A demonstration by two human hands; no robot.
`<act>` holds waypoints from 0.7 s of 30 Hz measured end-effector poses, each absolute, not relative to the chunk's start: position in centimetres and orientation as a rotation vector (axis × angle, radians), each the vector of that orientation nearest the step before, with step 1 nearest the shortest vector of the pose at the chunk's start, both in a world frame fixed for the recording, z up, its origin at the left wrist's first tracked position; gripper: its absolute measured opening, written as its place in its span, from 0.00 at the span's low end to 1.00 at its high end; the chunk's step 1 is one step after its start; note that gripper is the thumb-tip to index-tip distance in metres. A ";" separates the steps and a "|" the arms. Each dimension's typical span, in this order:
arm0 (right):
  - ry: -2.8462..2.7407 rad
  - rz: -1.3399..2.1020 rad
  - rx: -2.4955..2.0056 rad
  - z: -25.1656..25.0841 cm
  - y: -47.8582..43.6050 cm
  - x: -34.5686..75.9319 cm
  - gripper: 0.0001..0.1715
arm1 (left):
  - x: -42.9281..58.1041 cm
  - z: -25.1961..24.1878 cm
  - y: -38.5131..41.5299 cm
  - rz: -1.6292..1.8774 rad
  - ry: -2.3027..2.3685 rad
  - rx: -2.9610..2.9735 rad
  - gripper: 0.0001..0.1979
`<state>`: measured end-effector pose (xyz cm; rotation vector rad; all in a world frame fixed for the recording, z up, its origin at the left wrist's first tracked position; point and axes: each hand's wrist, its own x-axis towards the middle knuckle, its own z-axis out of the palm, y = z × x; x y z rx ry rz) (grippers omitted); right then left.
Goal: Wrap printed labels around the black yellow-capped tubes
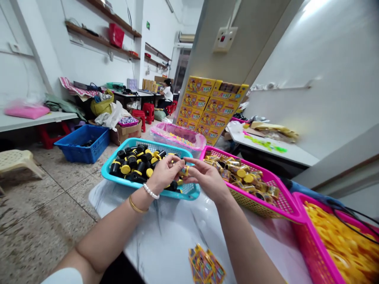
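Observation:
My left hand (164, 171) and my right hand (205, 176) meet over the white table (166, 236), both closed on one small yellow-capped canister (184, 170) with a coloured label. Behind my left hand a turquoise basket (107, 169) holds several black canisters with yellow caps. To the right a pink basket (276, 205) holds several labelled canisters. A small stack of colourful stickers (205, 266) lies on the table near my body. My left wrist wears a pearl bracelet and a gold bangle.
Another pink basket (310, 252) of yellow pieces sits at the right edge. Yellow printed boxes (209, 106) are stacked beyond. A blue crate (83, 142) and a cream stool (17, 159) stand on the floor at left. A person (167, 94) sits far back.

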<state>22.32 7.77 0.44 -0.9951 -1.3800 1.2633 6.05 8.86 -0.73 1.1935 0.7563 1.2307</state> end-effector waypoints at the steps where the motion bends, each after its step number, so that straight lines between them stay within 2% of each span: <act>1: -1.410 1.292 -0.967 0.5 7.7 22.6 0.30 | 6.1 -0.8 9.0 1.220 0.740 1.185 0.28; 3: -1.440 1.304 -0.908 0.4 7.6 22.9 0.28 | 5.9 -0.8 9.2 1.177 0.701 1.161 0.29; 7: -1.357 1.204 -0.821 -0.2 7.5 22.5 0.18 | 5.4 -0.6 9.4 1.048 0.613 1.099 0.30; 12: -1.389 1.162 -0.775 -0.6 7.5 21.9 0.17 | 5.4 -0.1 8.9 0.976 0.685 1.030 0.27; 21: -1.494 0.894 -0.709 -0.8 6.8 20.6 0.08 | 5.3 0.7 8.6 0.924 0.769 0.934 0.30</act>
